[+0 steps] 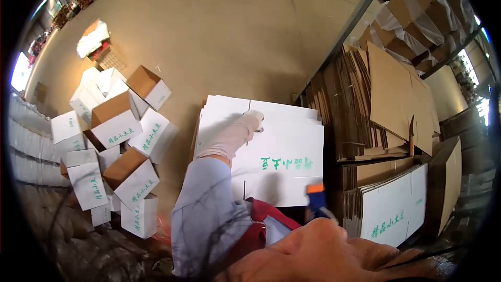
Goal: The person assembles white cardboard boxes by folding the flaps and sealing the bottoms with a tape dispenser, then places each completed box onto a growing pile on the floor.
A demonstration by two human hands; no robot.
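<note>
Now my gloved left hand (245, 125) presses flat on the white carton stack (282, 156); right hand unseen. Beside it leaning brown flats (386, 94) might topple if nudged.

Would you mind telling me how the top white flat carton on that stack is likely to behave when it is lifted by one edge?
The top carton is a wide, thin folded sheet, so it would probably feel light but sag or bend along its creases. Its smooth printed face may slide easily off the stack beneath. The gloved left hand rests near its far edge; a one-edge lift would likely flop.
</note>
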